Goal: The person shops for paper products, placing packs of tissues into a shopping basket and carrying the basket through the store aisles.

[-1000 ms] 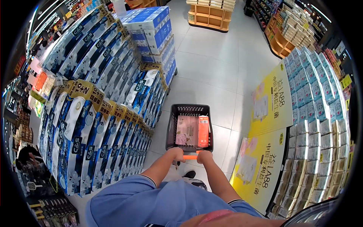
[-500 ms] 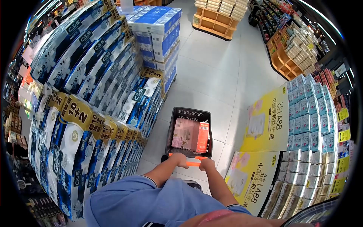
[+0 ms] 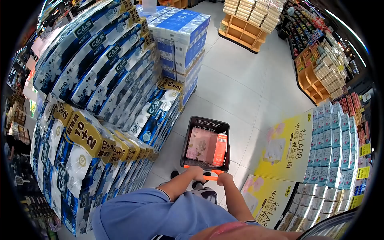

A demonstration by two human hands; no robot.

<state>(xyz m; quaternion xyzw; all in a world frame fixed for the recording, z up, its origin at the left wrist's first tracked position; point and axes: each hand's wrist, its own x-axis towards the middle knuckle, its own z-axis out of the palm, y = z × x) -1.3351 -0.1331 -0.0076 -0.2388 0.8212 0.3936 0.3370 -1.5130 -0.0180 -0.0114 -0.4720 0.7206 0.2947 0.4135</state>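
Note:
A black shopping basket (image 3: 210, 124) with perforated walls is in front of my body, low in the aisle. My left hand (image 3: 196, 173) is closed round the left part of its orange handle (image 3: 211, 177). My right hand (image 3: 225, 179) grips the handle's right end. Inside the basket lies a pink box (image 3: 203, 144) with a flower print. An orange-red panel (image 3: 219, 149) with a white label runs along its right; I cannot tell whether it is a side of that box or a separate pack. The fingertips are hidden beneath the handle.
Stacked C&S tissue packs (image 3: 86, 128) rise close on the left, with blue-and-white cartons (image 3: 180, 24) behind. On the right stand yellow display boards (image 3: 290, 144) and piled small packs (image 3: 330, 136). Wooden shelf units (image 3: 242, 34) stand farther along the pale tiled floor (image 3: 228, 76).
The basket and my hands sit slightly farther right and lower in the view. The surrounding displays have also shifted rightward, and more of my feet shows. Both hands keep their hold.

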